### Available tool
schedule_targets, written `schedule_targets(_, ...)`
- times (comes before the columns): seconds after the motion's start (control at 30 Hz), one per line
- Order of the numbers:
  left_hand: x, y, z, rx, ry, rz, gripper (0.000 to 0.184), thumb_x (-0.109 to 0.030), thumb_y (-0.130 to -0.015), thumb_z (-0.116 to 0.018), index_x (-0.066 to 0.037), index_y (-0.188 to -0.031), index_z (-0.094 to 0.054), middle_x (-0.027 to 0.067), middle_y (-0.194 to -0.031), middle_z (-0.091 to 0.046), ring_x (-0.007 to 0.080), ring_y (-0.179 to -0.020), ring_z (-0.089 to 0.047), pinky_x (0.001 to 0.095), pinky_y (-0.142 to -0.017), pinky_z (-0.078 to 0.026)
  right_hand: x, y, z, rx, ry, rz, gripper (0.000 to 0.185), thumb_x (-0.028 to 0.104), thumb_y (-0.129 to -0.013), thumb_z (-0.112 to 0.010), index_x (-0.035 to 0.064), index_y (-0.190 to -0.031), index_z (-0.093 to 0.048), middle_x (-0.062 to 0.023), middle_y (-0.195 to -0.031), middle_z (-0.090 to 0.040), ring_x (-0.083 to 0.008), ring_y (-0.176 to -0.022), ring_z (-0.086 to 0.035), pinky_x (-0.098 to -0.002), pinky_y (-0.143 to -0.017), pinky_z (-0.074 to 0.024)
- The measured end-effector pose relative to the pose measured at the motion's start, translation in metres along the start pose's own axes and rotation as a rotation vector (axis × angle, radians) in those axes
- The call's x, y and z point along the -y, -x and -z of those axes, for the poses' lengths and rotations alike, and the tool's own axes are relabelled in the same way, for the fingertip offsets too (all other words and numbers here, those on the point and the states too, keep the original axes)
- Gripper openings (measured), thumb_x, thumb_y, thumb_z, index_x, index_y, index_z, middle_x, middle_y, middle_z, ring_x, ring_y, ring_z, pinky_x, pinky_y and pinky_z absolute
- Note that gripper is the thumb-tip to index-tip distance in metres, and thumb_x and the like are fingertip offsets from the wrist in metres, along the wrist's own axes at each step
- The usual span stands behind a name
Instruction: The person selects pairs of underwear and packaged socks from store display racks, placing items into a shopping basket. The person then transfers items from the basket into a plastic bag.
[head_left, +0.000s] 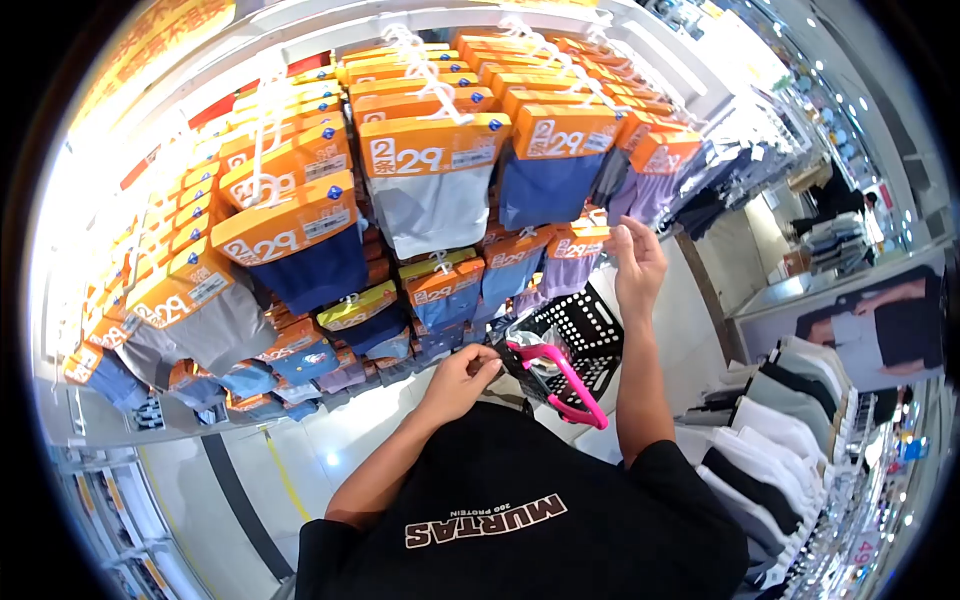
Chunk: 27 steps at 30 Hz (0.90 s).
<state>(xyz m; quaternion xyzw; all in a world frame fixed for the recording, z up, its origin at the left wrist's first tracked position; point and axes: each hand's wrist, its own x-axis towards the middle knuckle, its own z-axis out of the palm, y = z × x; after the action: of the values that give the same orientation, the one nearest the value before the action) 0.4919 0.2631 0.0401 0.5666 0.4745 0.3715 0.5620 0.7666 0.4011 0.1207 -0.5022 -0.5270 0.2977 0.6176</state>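
My left hand is low at the centre, fingers curled in with the thumb against them. What it holds, if anything, is hidden. Just right of it is a black perforated shopping basket with a pink handle; something in clear plastic shows inside. My right hand is raised beside the rack, palm partly visible, fingers loosely bent and apart, holding nothing visible. Nearest to it hangs a lilac garment pack with an orange header card. A blue pack and a light grey pack hang above.
Rows of packs with orange "29" cards hang from white hooks, including a navy pack and a grey pack. Shirts on hangers stand at right, near a poster. A person is in the far background.
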Motion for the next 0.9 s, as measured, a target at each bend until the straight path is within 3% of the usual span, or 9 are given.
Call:
schedule_targets(0.07,-0.008,-0.005,-0.007,0.055,-0.052,-0.034,0.025,-0.023,-0.097,-0.067,0.000,-0.106,-0.067,0.0051,-0.086,-0.068,0.0098,-0.076,-0.060,0.0277,-0.070,-0.049,-0.017,0.020,0.015,0.029,0.127,-0.077,0.032,0.017,-0.098,-0.068,-0.0063,-0.120,-0.065,-0.0070,-0.097,-0.071,-0.0108,-0.087,-0.064,-0.0265,-0.078,-0.0529)
schedule_targets(0.2,-0.008,-0.017,-0.028,0.172,-0.313,-0.141,0.029,-0.022,-0.093,-0.070,-0.001,-0.112,-0.066,0.0101,-0.097,-0.069,0.0277,-0.088,-0.067,0.0378,-0.081,-0.052,-0.058,0.100,0.030,0.330,0.507,-0.223,0.039,0.024,-0.092,-0.073,-0.0045,-0.118,-0.067,-0.0166,-0.101,-0.072,-0.0245,-0.088,-0.070,-0.0355,-0.077,-0.0553)
schedule_targets(0.23,-0.002,-0.022,-0.033,0.235,-0.379,-0.148,0.036,-0.022,-0.089,-0.073,-0.004,-0.119,-0.064,0.0103,-0.111,-0.067,0.0333,-0.104,-0.063,0.0416,-0.091,-0.050,-0.066,0.125,0.030,0.390,0.571,-0.270,0.042,0.028,-0.091,-0.074,-0.0023,-0.120,-0.066,-0.0184,-0.104,-0.071,-0.0299,-0.092,-0.070,-0.0385,-0.080,-0.0551)
schedule_targets(0.33,0.017,-0.037,-0.054,0.211,-0.584,-0.489,0.046,-0.022,-0.087,-0.073,-0.008,-0.129,-0.060,0.0116,-0.126,-0.061,0.0294,-0.113,-0.060,0.0409,-0.096,-0.047,-0.066,0.189,0.043,0.483,0.846,-0.087,0.050,0.035,-0.090,-0.074,0.0058,-0.128,-0.062,-0.0202,-0.111,-0.068,-0.0399,-0.102,-0.067,-0.0451,-0.089,-0.0531)
schedule_targets(0.5,0.034,-0.061,-0.100,0.345,-0.789,-0.693,0.065,-0.015,-0.080,-0.075,-0.007,-0.139,-0.052,0.0163,-0.145,-0.048,0.0367,-0.134,-0.045,0.0484,-0.110,-0.036,-0.085,0.219,0.091,0.494,0.989,-0.643,0.050,0.054,-0.095,-0.059,0.0107,-0.121,-0.062,-0.0192,-0.098,-0.071,-0.0391,-0.095,-0.068,-0.0494,-0.083,-0.0520)
schedule_targets(0.6,0.064,-0.080,-0.130,0.432,-0.877,-0.815,0.067,-0.015,-0.079,-0.074,-0.006,-0.141,-0.051,0.0166,-0.148,-0.046,0.0373,-0.136,-0.044,0.0491,-0.110,-0.036,-0.093,0.220,0.094,0.515,1.019,-0.594,0.048,0.054,-0.096,-0.058,0.0092,-0.115,-0.062,-0.0207,-0.091,-0.071,-0.0424,-0.089,-0.068,-0.0523,-0.079,-0.0522)
schedule_targets(0.73,0.085,-0.105,-0.170,0.640,-1.079,-0.804,0.034,-0.015,-0.080,-0.070,-0.009,-0.112,-0.063,0.0110,-0.115,-0.062,0.0291,-0.112,-0.057,0.0450,-0.099,-0.042,-0.111,0.215,0.101,0.493,1.069,-0.630,0.049,0.054,-0.091,-0.063,0.0105,-0.112,-0.064,-0.0218,-0.092,-0.071,-0.0436,-0.088,-0.068,-0.0550,-0.077,-0.0523)
schedule_targets(0.77,0.089,-0.115,-0.179,0.662,-1.088,-0.805,0.013,-0.016,-0.087,-0.060,-0.011,-0.098,-0.063,0.0072,-0.100,-0.065,0.0253,-0.103,-0.061,0.0461,-0.097,-0.042,-0.114,0.217,0.102,0.419,1.050,-0.611,0.047,0.053,-0.087,-0.067,0.0124,-0.109,-0.066,-0.0210,-0.092,-0.072,-0.0435,-0.087,-0.068,-0.0550,-0.077,-0.0529)
schedule_targets(0.9,0.092,-0.148,-0.204,0.791,-1.137,-0.685,0.013,-0.019,-0.087,-0.062,-0.011,-0.095,-0.069,0.0090,-0.098,-0.072,0.0272,-0.096,-0.070,0.0440,-0.084,-0.051,-0.111,0.197,0.109,0.340,1.009,-0.639,0.043,0.050,-0.084,-0.070,0.0117,-0.103,-0.069,-0.0206,-0.092,-0.072,-0.0434,-0.087,-0.068,-0.0537,-0.077,-0.0540)
